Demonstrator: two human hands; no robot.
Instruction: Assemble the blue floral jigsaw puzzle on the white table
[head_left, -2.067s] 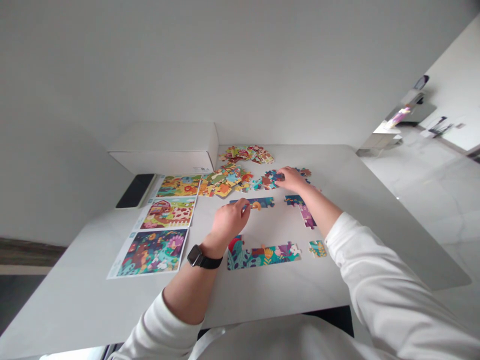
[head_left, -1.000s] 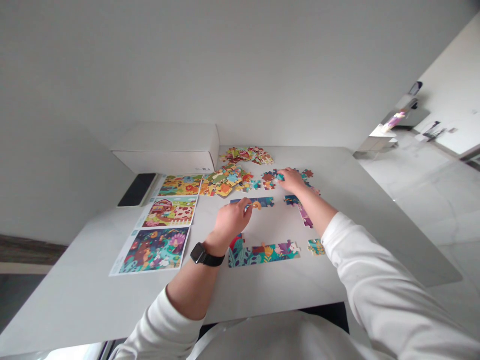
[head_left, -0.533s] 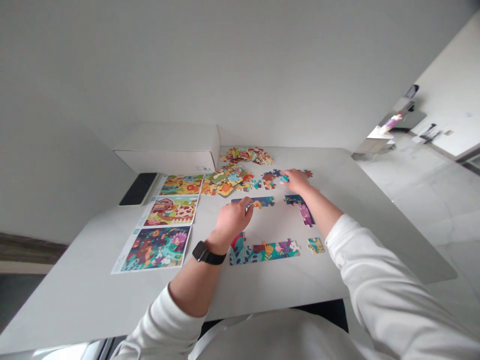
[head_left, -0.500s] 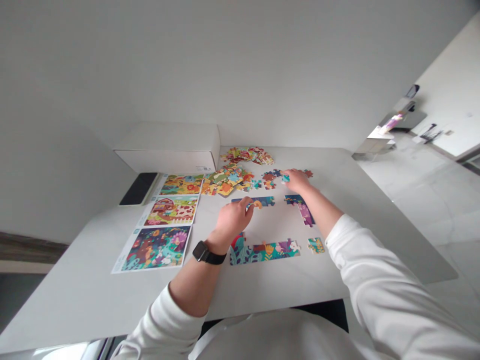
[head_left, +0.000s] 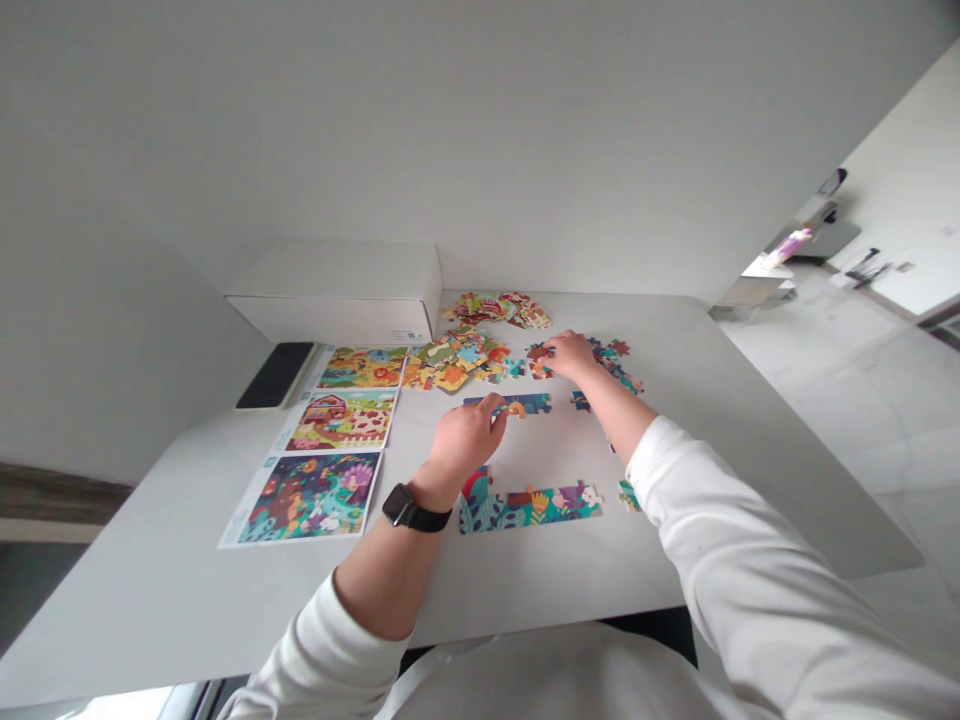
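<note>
My left hand (head_left: 466, 435), with a black watch (head_left: 405, 507) on its wrist, has its thumb and forefinger pinched at a dark blue puzzle strip (head_left: 536, 403). An orange crescent puzzle piece (head_left: 517, 409) shows at those fingertips. Farther back, my right hand (head_left: 574, 358) reaches down with fingers drawn together on a reddish-brown puzzle piece (head_left: 538, 352); its grip is partly hidden. Teal and dark loose pieces (head_left: 619, 368) lie to its right. Nearer me are a joined bottom strip (head_left: 532, 508) and a separate teal piece (head_left: 628, 496). My right forearm covers part of the right-hand pieces.
Three printed pictures (head_left: 307, 500) lie on the left, beside a dark phone (head_left: 276, 375). A white box (head_left: 330, 318) stands against the wall. Mixed yellow pieces (head_left: 450, 362) and a second pile (head_left: 495, 308) lie at the back of the white table (head_left: 187, 590).
My right hand has moved left, from the teal piece to the reddish-brown pieces, uncovering loose pieces on its right. My left hand has stayed nearly still.
</note>
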